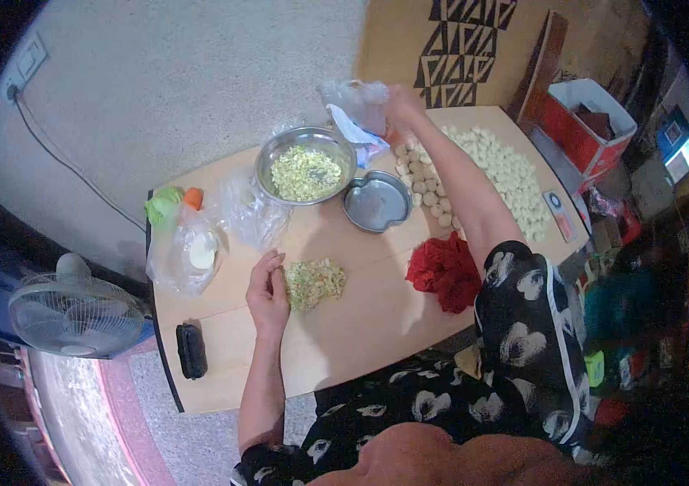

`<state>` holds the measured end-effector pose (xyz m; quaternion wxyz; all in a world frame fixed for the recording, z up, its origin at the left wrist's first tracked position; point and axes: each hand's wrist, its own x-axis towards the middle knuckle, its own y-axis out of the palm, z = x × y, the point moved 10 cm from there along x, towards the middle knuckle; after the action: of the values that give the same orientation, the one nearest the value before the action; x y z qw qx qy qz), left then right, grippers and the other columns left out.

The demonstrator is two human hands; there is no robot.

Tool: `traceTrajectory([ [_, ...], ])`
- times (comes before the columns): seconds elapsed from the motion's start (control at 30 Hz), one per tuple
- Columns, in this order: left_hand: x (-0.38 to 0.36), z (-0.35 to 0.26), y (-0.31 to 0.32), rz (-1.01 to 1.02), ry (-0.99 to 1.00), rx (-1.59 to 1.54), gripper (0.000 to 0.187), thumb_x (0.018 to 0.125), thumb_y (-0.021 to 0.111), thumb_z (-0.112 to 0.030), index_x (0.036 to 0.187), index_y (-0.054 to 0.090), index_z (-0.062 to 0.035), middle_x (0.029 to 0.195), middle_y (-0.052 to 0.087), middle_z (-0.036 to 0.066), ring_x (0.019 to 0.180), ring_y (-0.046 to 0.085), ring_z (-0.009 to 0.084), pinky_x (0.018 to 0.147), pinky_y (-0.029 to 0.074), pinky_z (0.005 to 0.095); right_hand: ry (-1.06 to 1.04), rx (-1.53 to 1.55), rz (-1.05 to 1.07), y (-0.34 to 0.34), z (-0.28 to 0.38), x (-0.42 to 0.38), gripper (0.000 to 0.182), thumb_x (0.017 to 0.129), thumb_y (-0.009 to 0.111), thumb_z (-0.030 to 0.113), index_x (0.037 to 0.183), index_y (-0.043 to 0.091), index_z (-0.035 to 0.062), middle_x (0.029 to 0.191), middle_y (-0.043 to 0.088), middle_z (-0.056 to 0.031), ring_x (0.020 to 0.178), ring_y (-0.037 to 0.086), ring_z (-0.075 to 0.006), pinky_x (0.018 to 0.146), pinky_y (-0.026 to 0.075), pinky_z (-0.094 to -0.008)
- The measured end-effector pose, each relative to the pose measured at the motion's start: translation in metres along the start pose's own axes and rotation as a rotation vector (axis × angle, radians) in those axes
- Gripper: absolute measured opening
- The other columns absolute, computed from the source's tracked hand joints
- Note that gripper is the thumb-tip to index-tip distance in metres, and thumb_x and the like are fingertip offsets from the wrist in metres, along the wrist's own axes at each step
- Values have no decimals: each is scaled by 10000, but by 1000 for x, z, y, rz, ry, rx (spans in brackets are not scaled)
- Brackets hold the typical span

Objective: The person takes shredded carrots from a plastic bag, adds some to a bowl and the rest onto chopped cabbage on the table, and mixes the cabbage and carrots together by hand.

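Observation:
My left hand (266, 293) is beside a pile of finely chopped vegetables (316, 283) on the table, its fingers loosely curved and nothing visible in them. At the far edge of the table, my right hand (403, 105) is closed on a clear plastic bag (354, 95); the fingertips are partly hidden. A steel bowl (265, 182) with more pale green chopped vegetable (304, 173) stands between the hands. Right of it sits an empty metal pan (377, 202). A white and blue packet (358, 136) lies just below the plastic bag.
Many small dough pieces (514, 174) cover the table's right side, near a red cloth (445, 274). At left are a cabbage (164, 204), a carrot (193, 198), plastic bags (251, 211) and a black case (191, 351). A fan (77, 312) stands beyond the left edge.

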<state>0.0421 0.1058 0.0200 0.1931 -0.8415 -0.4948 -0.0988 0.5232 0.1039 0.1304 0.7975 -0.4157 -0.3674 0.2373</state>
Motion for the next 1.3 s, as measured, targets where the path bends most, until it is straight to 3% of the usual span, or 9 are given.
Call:
traceTrajectory([
  [0.27, 0, 4, 0, -30, 28, 10, 225, 961, 530, 11, 1142, 664, -5, 1255, 606, 165, 1095, 609, 198, 849, 503, 273, 43, 528, -194, -59, -29, 47, 185, 902, 610, 135, 922, 724, -9, 781, 686, -59, 644, 623, -109, 598, 507, -263],
  [0.37, 1, 1, -3, -30, 6, 24, 212, 961, 556, -15, 1142, 666, -6, 1246, 613, 153, 1022, 615, 169, 807, 501, 257, 8, 797, -227, -109, 18, 28, 188, 911, 591, 122, 899, 715, -18, 777, 681, -51, 634, 617, -120, 601, 508, -264],
  [0.53, -1, 8, -7, -61, -74, -92, 195, 965, 599, -83, 1132, 672, -10, 1220, 628, 116, 947, 615, 138, 774, 494, 246, -198, 770, -222, -187, 109, -16, 173, 928, 569, 87, 952, 701, -23, 833, 691, -64, 731, 646, -127, 675, 537, -282],
  [0.63, 2, -1, -11, -66, -65, -151, 234, 966, 616, -114, 1173, 650, -11, 1205, 630, 112, 968, 622, 137, 789, 505, 261, -148, 856, -232, -213, 149, -39, 274, 963, 611, 270, 932, 706, 15, 793, 674, -77, 719, 643, -177, 656, 526, -303],
  [0.77, 6, -61, -28, -10, -128, -380, 499, 980, 620, -263, 1376, 477, 4, 1216, 622, 131, 1004, 637, 163, 794, 524, 294, -278, 919, -92, -217, 223, -86, 218, 941, 602, 170, 924, 690, -29, 791, 671, -84, 703, 633, -173, 662, 525, -309],
  [0.97, -9, -89, -140, -364, -300, -502, 661, 979, 538, -503, 1406, 431, -9, 1200, 620, 101, 982, 642, 177, 730, 504, 281, -408, 1235, 361, -135, 304, -152, 187, 938, 572, 106, 1014, 692, -15, 878, 695, -87, 793, 656, -162, 739, 542, -305],
  [1.1, -49, -83, -187, -457, -235, -327, 509, 956, 620, -341, 1338, 499, -27, 1094, 641, 72, 940, 625, 142, 705, 488, 277, -454, 1231, 629, -60, 319, -201, 242, 908, 576, 53, 1127, 661, -5, 1007, 696, -103, 916, 664, -179, 840, 542, -318],
  [1.2, -94, -89, -182, -399, -159, -110, 340, 884, 669, -105, 1204, 601, -10, 1008, 660, 58, 905, 619, 133, 763, 505, 289, -261, 1037, 812, -11, 311, -240, 352, 874, 584, 35, 1224, 613, 4, 1141, 668, -131, 1018, 652, -227, 914, 527, -342],
  [1.3, -136, -71, -162, -438, -268, -212, 288, 891, 663, -76, 1166, 615, -6, 1044, 657, 54, 910, 627, 145, 822, 508, 291, -786, 648, 170, -47, 316, -266, 393, 849, 567, 21, 1240, 595, 16, 1213, 634, -143, 1117, 612, -282, 1001, 482, -386],
])
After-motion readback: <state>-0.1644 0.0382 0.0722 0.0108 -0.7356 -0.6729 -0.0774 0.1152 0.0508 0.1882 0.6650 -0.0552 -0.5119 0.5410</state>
